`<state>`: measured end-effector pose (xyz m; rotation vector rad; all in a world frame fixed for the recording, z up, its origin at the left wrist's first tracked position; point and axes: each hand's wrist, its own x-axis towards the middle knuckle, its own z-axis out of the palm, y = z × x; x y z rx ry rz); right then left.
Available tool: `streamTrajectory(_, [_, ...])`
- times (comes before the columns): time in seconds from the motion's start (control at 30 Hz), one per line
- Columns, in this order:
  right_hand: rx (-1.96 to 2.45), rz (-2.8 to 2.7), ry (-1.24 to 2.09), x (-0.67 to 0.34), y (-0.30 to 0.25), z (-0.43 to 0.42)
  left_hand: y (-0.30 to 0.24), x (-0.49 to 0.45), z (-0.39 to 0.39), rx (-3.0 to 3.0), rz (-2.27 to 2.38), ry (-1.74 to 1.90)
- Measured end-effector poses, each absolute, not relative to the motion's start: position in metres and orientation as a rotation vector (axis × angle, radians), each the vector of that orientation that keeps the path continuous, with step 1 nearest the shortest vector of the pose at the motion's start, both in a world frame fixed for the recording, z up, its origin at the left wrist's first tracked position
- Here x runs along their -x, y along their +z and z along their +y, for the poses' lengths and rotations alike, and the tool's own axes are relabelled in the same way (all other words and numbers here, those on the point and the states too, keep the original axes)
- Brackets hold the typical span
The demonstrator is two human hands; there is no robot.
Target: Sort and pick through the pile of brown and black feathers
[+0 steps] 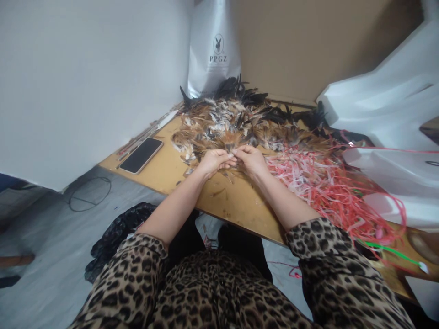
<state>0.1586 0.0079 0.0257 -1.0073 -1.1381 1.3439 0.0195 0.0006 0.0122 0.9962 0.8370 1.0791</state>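
My left hand [216,162] and my right hand [252,160] meet at the table's near side, fingertips pinched together. Between them a small tuft of brown feathers [229,138] fans upward, its lower end at the fingertips. Both hands are closed on it; exactly how each fingertip grips it is too small to make out. Just beyond lies a broad heap of brown, white and black feathers [222,116]. To the right of my right hand spreads a tangle of pink and red plastic strips [329,192].
A smartphone [141,155] lies on the wooden table [164,171] at the left. A silvery-white bag [216,50] printed "PPGZ" stands behind the feathers. White sheeting [373,100] rises at the right. On the floor are a black plastic bag [113,237] and a wire loop [89,194].
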Motion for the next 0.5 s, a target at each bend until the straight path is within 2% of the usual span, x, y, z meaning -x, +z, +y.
streamTrajectory(0.3, [0.995,-1.310,1.320,-0.1629,0.0221,0.0131,0.0110,-0.0170,0.0025,-0.936,0.794,1.105])
streamTrajectory(0.37, [1.011,-1.501,1.152,-0.1646,0.0246,0.0118,0.0104,-0.0153,0.0042,-0.853,0.754,1.139])
streamTrajectory(0.5, [1.039,-1.939,0.505,-0.1669,0.0296,0.0055,0.0105,-0.0135,0.0057,-0.743,0.691,1.155])
